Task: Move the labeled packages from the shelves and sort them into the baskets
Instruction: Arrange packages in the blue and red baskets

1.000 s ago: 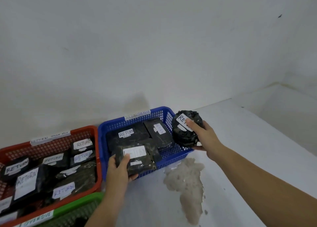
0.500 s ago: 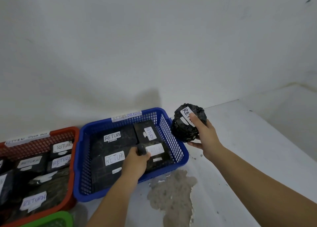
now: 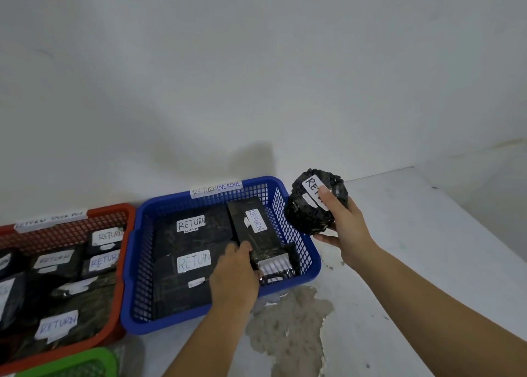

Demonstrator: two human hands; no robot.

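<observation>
— What sort of place does this look like?

— A back room for sorting returned parcels, more storeroom than shop floor. Three plastic mesh baskets sit side by side against a bare white wall (image 3: 256,62): a red basket (image 3: 119,265), a blue basket (image 3: 137,262) and the corner of a green basket (image 3: 111,359).

— What marks it as returns handling?

— The paper strip (image 3: 216,189) on the blue basket's rim reads "RETURN OVERDUE", and the black-wrapped packages (image 3: 194,242) inside carry white handwritten "RETURN" labels.

— And the room itself?

— Plain and worn. The white surface (image 3: 427,262) has a patch of flaked paint (image 3: 288,325) showing rough grey beneath, with nothing decorative about.
</observation>
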